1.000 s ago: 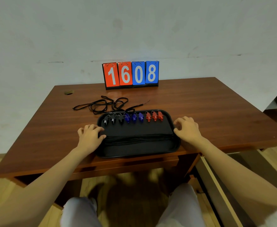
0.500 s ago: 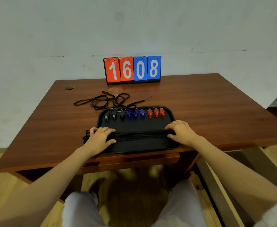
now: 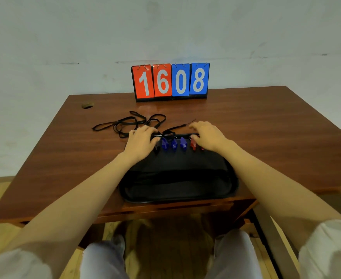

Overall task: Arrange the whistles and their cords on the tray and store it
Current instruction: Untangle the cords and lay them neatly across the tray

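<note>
The wooden counter point(image 3: 246, 137) carries a black tray point(image 3: 177, 190), its long axis running left to right. Along the tray's far rim glossy plastic whistles point(image 3: 173, 143) are lined up. Just beyond that rim thin black cords point(image 3: 125, 123) are tangled, nearer the left hand point(image 3: 141, 141). The right hand point(image 3: 207, 135) and the left are laid flat, fingers spread, nothing visibly gripped.

Whistles point(image 3: 173, 143) along black tray's point(image 3: 177, 190) far rim

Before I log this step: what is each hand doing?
Left hand: open, resting over the black whistles, holding nothing.
Right hand: open over the red whistles, holding nothing.
</note>
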Available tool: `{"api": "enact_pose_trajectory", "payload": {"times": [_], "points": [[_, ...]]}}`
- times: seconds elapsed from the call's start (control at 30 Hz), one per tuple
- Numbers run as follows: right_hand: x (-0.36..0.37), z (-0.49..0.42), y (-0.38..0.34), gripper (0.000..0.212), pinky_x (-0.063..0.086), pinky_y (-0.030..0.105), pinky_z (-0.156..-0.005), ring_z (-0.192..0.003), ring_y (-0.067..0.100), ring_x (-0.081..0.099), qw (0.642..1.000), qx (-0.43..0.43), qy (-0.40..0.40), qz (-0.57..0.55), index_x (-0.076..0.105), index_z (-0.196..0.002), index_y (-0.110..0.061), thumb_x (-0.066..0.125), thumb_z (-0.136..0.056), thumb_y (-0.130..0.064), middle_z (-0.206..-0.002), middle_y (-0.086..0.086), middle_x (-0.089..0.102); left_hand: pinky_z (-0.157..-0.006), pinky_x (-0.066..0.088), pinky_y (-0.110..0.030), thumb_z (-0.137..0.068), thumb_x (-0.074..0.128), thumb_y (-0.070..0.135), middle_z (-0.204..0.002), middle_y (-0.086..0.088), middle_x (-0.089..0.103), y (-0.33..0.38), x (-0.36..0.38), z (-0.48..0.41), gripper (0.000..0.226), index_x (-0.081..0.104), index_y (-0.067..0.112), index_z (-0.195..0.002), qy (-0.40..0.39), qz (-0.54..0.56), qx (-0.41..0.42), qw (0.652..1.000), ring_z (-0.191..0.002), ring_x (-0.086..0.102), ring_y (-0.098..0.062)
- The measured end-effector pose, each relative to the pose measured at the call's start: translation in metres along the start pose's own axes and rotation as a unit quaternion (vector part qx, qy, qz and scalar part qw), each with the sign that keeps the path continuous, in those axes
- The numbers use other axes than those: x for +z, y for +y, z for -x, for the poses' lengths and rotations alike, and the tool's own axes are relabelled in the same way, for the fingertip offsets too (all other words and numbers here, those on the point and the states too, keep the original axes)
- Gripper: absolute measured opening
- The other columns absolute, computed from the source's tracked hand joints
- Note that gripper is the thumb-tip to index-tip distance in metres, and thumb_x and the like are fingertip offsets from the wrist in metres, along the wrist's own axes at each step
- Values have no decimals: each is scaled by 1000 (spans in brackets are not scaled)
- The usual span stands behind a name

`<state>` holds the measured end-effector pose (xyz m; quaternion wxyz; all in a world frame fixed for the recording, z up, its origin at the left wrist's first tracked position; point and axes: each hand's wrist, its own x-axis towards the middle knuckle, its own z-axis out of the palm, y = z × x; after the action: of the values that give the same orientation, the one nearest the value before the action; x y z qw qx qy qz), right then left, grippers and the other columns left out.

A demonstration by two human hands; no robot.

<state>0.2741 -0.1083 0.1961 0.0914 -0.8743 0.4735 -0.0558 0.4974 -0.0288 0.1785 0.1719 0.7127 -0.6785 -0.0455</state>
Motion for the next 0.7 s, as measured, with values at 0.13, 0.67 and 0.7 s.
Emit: {"api": "enact_pose_trajectory", "payload": {"times": [0.13,0.67,0.7], "points": [[-6,-53,0,40,44,43,-99,-121,27,48,1000,17,-23,3,45,-135,-19,48,-96,-21,-136,8,49,-98,43,-44,-94,50,29,-119,-5,60,0,-3,-46,25,65,17,-110,-28,26,-34,999,-112,55,-25],[47,-137,37,20,42,42,-83,-112,34,42,995,41,-91,19,50,-113,-5,47,-97,-16,-118,16,46,-88,43,-44,-89,60,33,-115,-15,54,8,70,-140,34,58,6,-110,-138,-26,-9,990,-107,52,-35],[48,-136,37,20,41,42,-83,-112,34,42,995,38,-89,27,49,-114,-4,45,-98,-15,-119,16,46,-89,42,-44,-90,58,32,-116,-15,54,9,72,-141,33,58,6,-111,-133,-31,-10,991,-109,51,-35]]}}
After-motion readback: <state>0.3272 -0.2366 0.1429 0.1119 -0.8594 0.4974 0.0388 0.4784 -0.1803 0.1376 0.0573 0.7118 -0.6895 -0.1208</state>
